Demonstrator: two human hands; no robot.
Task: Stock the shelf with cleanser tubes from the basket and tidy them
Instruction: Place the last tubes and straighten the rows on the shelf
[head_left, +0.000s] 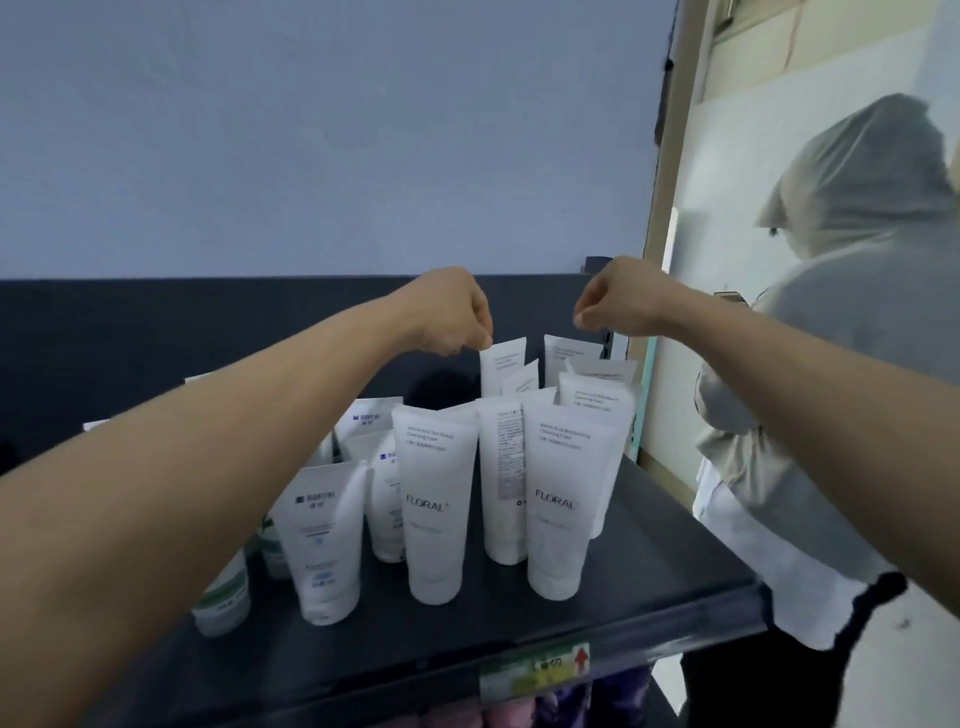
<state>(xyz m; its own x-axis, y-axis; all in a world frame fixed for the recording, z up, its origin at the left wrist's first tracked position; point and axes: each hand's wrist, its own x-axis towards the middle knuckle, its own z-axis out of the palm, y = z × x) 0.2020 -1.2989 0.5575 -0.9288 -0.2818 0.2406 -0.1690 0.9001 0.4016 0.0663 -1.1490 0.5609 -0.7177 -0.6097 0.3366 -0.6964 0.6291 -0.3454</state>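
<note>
Reaching: both bare forearms stretched over the black shelf (649, 571), hands above the back row
Left hand (452, 312): fingers curled downward; fingertips (485, 340) sat at the top-left corner of the rear tube (501, 364); pinch or mere touch, could not tell
Right hand (615, 301): fingers curled into a loose fist, nothing held; hung just above the rear-right tube (563, 353), apart from it
Tube cluster: all stood cap-down on the shelf, bunched toward its right half
Front row: left FLORAL tube (439, 499) and right FLORAL tube (561, 499) upright; back-label tube (504, 483) between them, just behind
Left side: blue-logo tube (324, 540) leaned slightly; green-banded tube (223, 597) partly hidden by the left forearm
Shelf edge: price label (535, 670) on the front lip
Bystander: person in a grey hood (857, 260) stood beside the shelf's right end
</note>
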